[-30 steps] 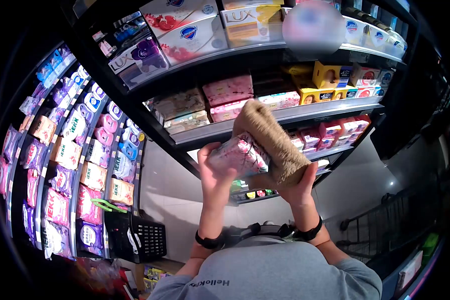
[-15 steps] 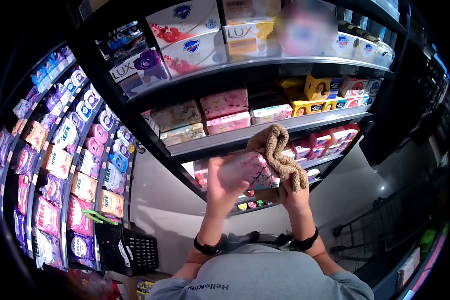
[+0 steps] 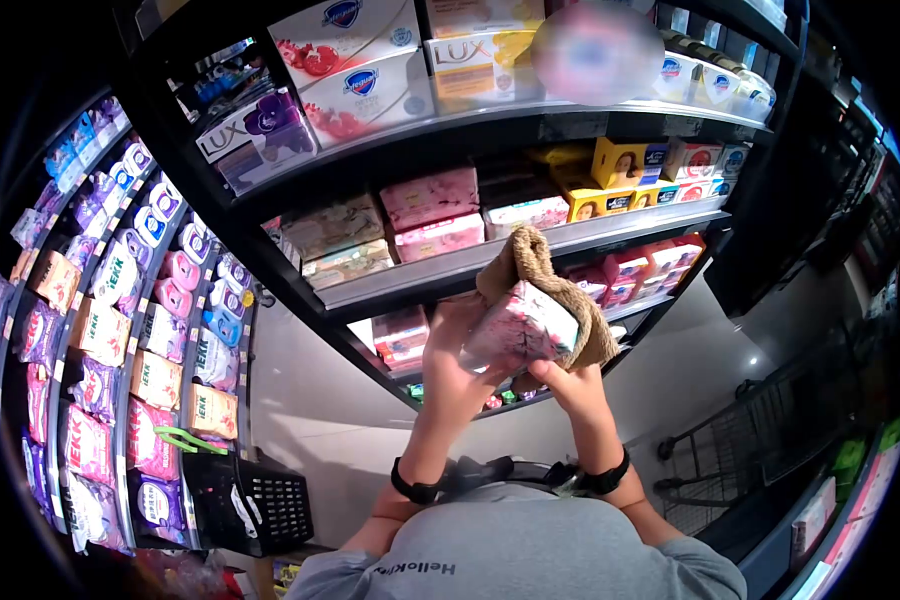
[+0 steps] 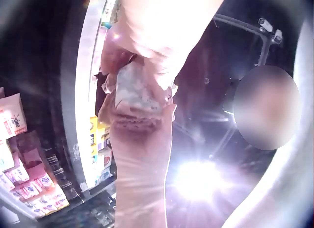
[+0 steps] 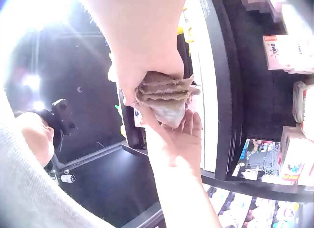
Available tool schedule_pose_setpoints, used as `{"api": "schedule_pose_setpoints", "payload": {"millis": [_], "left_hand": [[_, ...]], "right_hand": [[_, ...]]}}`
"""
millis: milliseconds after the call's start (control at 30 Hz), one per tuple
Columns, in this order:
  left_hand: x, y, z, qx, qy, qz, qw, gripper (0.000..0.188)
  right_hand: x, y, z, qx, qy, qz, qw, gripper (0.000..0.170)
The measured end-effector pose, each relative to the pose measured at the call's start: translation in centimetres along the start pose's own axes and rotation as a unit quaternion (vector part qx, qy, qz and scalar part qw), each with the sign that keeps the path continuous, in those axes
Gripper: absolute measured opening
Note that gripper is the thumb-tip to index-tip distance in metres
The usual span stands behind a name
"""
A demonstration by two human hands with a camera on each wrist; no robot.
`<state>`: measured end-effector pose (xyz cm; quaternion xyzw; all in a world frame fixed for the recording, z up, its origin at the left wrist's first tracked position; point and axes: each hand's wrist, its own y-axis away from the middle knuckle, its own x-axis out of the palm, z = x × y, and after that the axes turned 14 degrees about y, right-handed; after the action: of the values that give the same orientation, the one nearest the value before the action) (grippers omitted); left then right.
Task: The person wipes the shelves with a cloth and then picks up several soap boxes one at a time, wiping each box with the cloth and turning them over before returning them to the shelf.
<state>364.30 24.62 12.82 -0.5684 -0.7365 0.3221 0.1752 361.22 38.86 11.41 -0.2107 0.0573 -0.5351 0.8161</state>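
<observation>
A blossom-patterned soap pack (image 3: 530, 325) in pink and white is held in front of the body, its pale side (image 5: 169, 114) showing in the right wrist view. My left hand (image 3: 457, 355) grips its left end, thumb across the near side. Behind the pack and along its right side lies a folded brown towel (image 3: 590, 325), gathered in my right hand (image 3: 575, 390). The right thumb reaches the pack's lower edge. In the right wrist view, the towel's stacked folds (image 5: 164, 88) sit under the right palm, against the pack.
A shelf rack ahead carries Safeguard boxes (image 3: 365, 95), Lux boxes (image 3: 480, 65) and pink soap packs (image 3: 440, 237). Bagged goods fill the shelves at left (image 3: 155, 380). A black basket (image 3: 270, 505) is at lower left, and a shopping cart (image 3: 715, 440) stands at right.
The towel has gone from a long roll beside the pack to bunched folds behind and along it. The pack has turned in the left hand, and the right thumb has come onto its lower edge.
</observation>
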Motion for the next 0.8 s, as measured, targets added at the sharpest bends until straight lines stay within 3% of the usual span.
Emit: {"api": "schedule_pose_setpoints", "payload": {"millis": [67,100,167,233,333,400,433,467,533,633,667,733,800], "left_hand": [[-0.4,0.6,0.1,-0.117,0.109,0.035,0.987,0.054],[-0.7,0.7,0.3,-0.118,0.107,0.036,0.987,0.054],[-1.1,0.8,0.7,-0.044,0.004,0.099,0.994,0.054],[-0.9,1.1,0.7,-0.008,0.006,0.049,0.999,0.054],[-1.4,0.7,0.3,0.020,-0.048,0.028,0.998,0.050],[-1.6,0.1,0.9,0.090,0.075,0.044,0.992,0.048],[-1.7,-0.1,1.5,0.135,0.063,0.054,0.987,0.046],[-1.0,0.1,1.7,0.137,0.183,0.016,0.973,0.036],[-0.4,0.5,1.9,0.069,0.330,0.024,0.941,0.038],[0.5,-0.3,2.5,0.139,0.258,0.116,0.949,0.036],[0.3,-0.5,2.9,0.163,0.168,0.123,0.964,0.034],[0.4,-0.8,2.3,0.184,0.028,0.112,0.976,0.034],[0.5,-0.9,2.5,0.189,0.026,0.111,0.975,0.034]], "right_hand": [[-0.3,-0.5,0.6,-0.008,0.044,0.016,0.999,0.065],[-0.5,-0.8,0.1,-0.054,0.099,0.006,0.994,0.064],[-0.8,-0.9,0.0,-0.091,0.220,-0.006,0.971,0.062],[-0.7,-0.5,-1.2,-0.110,0.271,-0.033,0.956,0.061],[-0.7,-0.8,-2.3,-0.062,0.141,-0.037,0.987,0.067],[-1.3,-0.7,-3.6,0.039,-0.072,-0.026,0.996,0.066],[-1.0,-1.1,-3.1,0.060,-0.115,-0.024,0.991,0.063],[-0.9,-1.6,-2.4,0.079,-0.157,-0.024,0.984,0.059],[-1.7,-1.1,-2.6,0.159,-0.160,0.022,0.974,0.055],[-1.5,-0.4,-1.4,0.181,-0.165,0.060,0.968,0.055],[-1.3,-0.8,-0.6,0.129,-0.139,0.074,0.979,0.055],[-1.4,-0.9,-0.3,0.142,-0.173,0.033,0.974,0.056],[-1.6,-1.2,-0.3,0.127,-0.183,0.024,0.975,0.054]]}}
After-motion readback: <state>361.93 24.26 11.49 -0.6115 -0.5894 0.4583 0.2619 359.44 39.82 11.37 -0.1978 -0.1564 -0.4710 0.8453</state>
